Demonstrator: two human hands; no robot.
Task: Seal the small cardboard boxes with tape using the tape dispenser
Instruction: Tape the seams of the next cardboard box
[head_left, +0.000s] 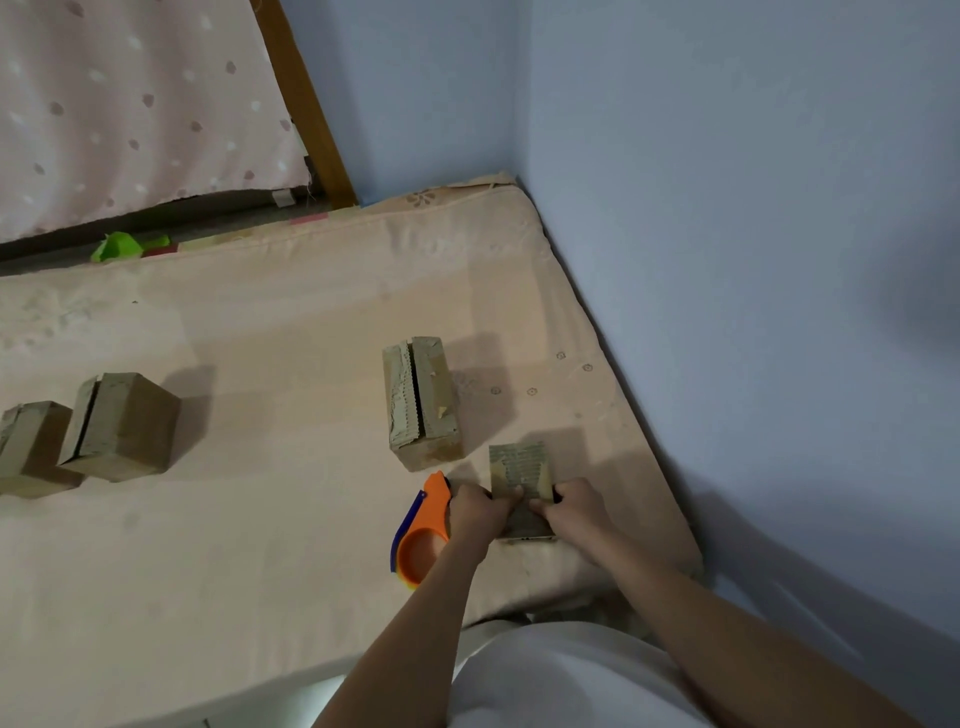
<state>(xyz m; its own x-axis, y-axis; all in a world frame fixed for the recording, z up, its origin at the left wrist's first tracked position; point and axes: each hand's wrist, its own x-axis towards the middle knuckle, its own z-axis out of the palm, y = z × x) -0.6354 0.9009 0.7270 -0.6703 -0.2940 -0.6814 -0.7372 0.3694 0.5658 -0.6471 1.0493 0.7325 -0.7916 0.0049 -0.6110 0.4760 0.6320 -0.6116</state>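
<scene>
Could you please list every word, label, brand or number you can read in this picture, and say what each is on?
None can be read.
The four boxes, including the one under both hands, show only torn paper.
The orange dispenser shows no brand.
The mattress shows only faint flower prints.

Pretty dim, flat indoor light with a bluish cast. Boxes (423, 402) throw soft shadows to the right, so light's coming from the left. Slightly soft overall, and straight edges bend toward the frame borders. No glare.

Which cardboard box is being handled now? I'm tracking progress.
The rightmost box, under both hands beside the orange tape dispenser; the other three stand untouched, away from the hands.
</scene>
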